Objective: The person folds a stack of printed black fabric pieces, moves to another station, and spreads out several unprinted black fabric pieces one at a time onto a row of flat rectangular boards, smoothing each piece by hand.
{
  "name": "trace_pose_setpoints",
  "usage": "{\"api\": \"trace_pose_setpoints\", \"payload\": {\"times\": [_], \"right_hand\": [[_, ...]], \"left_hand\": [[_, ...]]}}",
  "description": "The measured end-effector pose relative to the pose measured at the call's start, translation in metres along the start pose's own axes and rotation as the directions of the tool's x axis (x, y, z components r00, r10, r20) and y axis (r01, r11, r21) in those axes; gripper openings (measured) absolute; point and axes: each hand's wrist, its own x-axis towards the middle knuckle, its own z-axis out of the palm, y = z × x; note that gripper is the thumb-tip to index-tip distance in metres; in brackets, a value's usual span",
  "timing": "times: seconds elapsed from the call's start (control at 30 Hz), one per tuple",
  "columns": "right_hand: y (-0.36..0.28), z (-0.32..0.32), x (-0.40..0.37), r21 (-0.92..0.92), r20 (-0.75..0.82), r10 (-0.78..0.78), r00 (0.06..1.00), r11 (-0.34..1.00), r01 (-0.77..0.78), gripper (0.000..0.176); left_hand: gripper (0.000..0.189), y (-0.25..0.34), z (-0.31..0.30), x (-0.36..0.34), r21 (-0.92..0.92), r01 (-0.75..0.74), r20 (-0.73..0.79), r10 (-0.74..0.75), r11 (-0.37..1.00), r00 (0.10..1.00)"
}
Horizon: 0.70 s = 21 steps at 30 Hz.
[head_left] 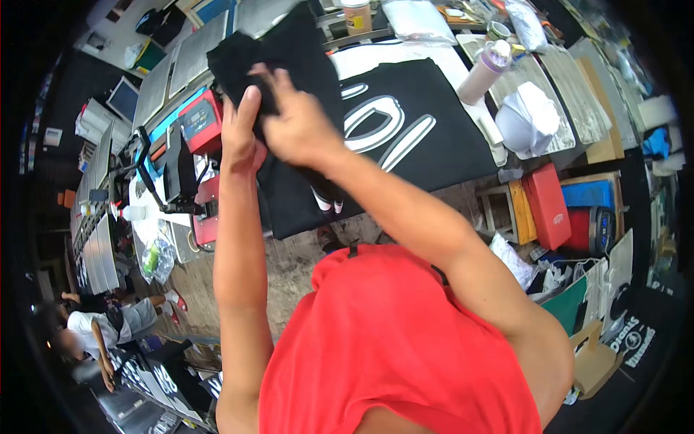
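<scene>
My left hand (240,129) and my right hand (295,124) both grip a black garment (289,54) and hold it bunched up in front of me. Below it, a second black shirt (426,123) with large white printed numbers lies flat on a white worktable (452,61). My right hand crosses over the held cloth, with the left hand pressed beside it. My red shirt fills the bottom of the view.
A red and black heat press (189,155) stands to the left. A lilac bottle (483,71), a white cap (529,119) and metal sheets sit at the right. Red boxes (547,205) rest on the floor. Another person (108,325) crouches at lower left.
</scene>
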Motion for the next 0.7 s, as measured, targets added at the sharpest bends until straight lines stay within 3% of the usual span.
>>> {"api": "trace_pose_setpoints", "payload": {"times": [0.03,0.07,0.13,0.17,0.2,0.23,0.27,0.3,0.33,0.37,0.4,0.43,0.47,0.5,0.53,0.57,0.6,0.63,0.67,0.7], "right_hand": [[0.002,0.014,0.004,-0.063,0.036,-0.094,0.995,0.993,0.096,0.072],[0.006,0.021,0.005,-0.122,0.082,-0.181,0.980,0.974,0.190,0.074],[0.002,0.019,0.002,0.022,0.232,-0.138,0.963,0.990,0.136,0.075],[0.003,0.016,-0.003,-0.075,0.256,-0.211,0.943,0.969,0.237,0.067],[0.008,0.012,-0.008,-0.081,0.249,-0.207,0.946,0.969,0.233,0.067],[0.012,0.006,-0.012,0.367,0.260,-0.157,0.953,0.929,0.053,0.064],[0.017,0.000,-0.018,0.730,0.292,-0.118,0.949,0.668,-0.142,0.061],[0.017,-0.016,-0.032,0.779,0.275,-0.059,0.959,0.599,-0.187,0.059],[0.020,-0.035,-0.051,0.692,0.222,-0.007,0.975,0.705,-0.152,0.058],[0.043,-0.042,-0.071,0.625,0.067,0.076,0.995,0.774,-0.102,0.050],[0.062,-0.072,-0.093,0.200,-0.074,0.141,0.987,0.972,-0.123,0.041],[0.082,-0.102,-0.118,0.030,-0.267,0.360,0.894,0.930,-0.365,0.033],[0.105,-0.129,-0.141,-0.121,-0.538,0.387,0.749,0.844,-0.523,0.033],[0.143,-0.161,-0.176,-0.393,-0.699,0.144,0.700,0.740,-0.546,0.037],[0.185,-0.193,-0.213,-0.478,-0.770,0.102,0.630,0.563,-0.674,0.048],[0.220,-0.220,-0.242,-0.392,-0.846,0.151,0.512,0.475,-0.788,0.063],[0.232,-0.238,-0.253,-0.177,-0.901,0.297,0.317,0.415,-0.892,0.074],[0.264,-0.258,-0.273,0.094,-0.868,0.463,0.180,0.508,-0.856,0.078],[0.242,-0.265,-0.262,0.549,-0.672,0.741,0.007,0.504,-0.667,0.070],[0.237,-0.270,-0.257,0.638,-0.623,0.782,-0.005,0.504,-0.582,0.064]], "left_hand": [[0.068,0.005,0.001,-0.007,-0.036,-0.002,0.079,0.005,0.999,0.997],[0.066,0.005,-0.006,-0.009,-0.107,0.019,0.100,-0.009,0.994,0.995],[0.057,0.009,-0.016,-0.012,-0.031,0.085,0.078,-0.082,0.996,0.994],[0.044,0.000,-0.025,-0.011,-0.083,0.076,-0.034,-0.079,0.994,0.996],[0.031,-0.007,-0.035,-0.011,-0.188,0.114,-0.047,-0.125,0.976,0.991],[0.029,-0.009,-0.046,-0.010,-0.182,0.128,-0.088,-0.145,0.975,0.985],[0.028,-0.013,-0.057,-0.011,-0.177,0.142,-0.132,-0.167,0.974,0.977],[0.033,-0.005,-0.048,-0.009,-0.147,0.121,-0.141,-0.142,0.982,0.980],[0.037,0.004,-0.036,-0.009,-0.179,0.141,-0.117,-0.164,0.974,0.980],[0.038,0.004,-0.043,-0.004,-0.195,0.124,-0.142,-0.153,0.973,0.978],[0.039,0.005,-0.052,0.001,-0.211,0.105,-0.168,-0.142,0.972,0.975],[0.039,0.009,-0.051,0.001,-0.209,0.106,-0.166,-0.142,0.972,0.976],[0.040,0.016,-0.050,0.000,-0.252,0.101,-0.189,-0.152,0.962,0.970],[0.041,0.021,-0.050,-0.002,-0.292,0.098,-0.211,-0.164,0.951,0.964],[0.041,0.024,-0.052,-0.002,-0.286,0.102,-0.209,-0.166,0.953,0.964],[0.042,0.027,-0.055,-0.002,-0.312,0.094,-0.208,-0.165,0.945,0.964],[0.043,0.028,-0.056,-0.001,-0.339,0.087,-0.207,-0.164,0.937,0.965],[0.048,0.028,-0.053,0.000,-0.269,0.057,-0.235,-0.123,0.961,0.964],[0.048,0.029,-0.054,0.001,-0.265,0.061,-0.231,-0.125,0.962,0.965],[0.048,0.029,-0.055,0.002,-0.275,0.063,-0.230,-0.129,0.959,0.965]]}}
